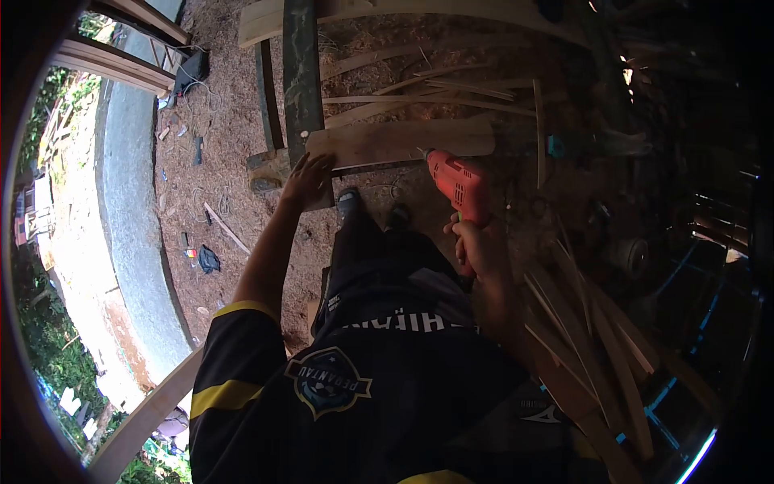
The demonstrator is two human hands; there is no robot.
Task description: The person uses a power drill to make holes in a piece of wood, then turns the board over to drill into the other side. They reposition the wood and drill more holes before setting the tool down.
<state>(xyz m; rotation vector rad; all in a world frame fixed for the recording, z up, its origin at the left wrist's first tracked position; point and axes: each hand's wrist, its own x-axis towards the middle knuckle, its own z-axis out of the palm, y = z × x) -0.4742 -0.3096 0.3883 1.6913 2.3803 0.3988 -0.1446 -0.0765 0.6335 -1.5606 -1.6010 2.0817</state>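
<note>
A red power drill (459,184) is in my right hand (477,246), fingers wrapped round its grip. Its bit points up and to the left and overlaps the right part of a wooden plank (391,143). That plank lies crosswise in front of me, one end at a dark upright-looking beam (302,77). My left hand (309,179) rests at the plank's left end, fingers stretched out over its near edge and thumb side partly hidden. Below that hand sits a short wood block (319,198).
Thin wood strips (435,90) lie beyond the plank, and longer boards (592,339) are piled at my right. Sawdust covers the ground (234,137). Cords and small items lie to the left, before a concrete ledge (133,185). My feet (348,202) stand just behind the plank.
</note>
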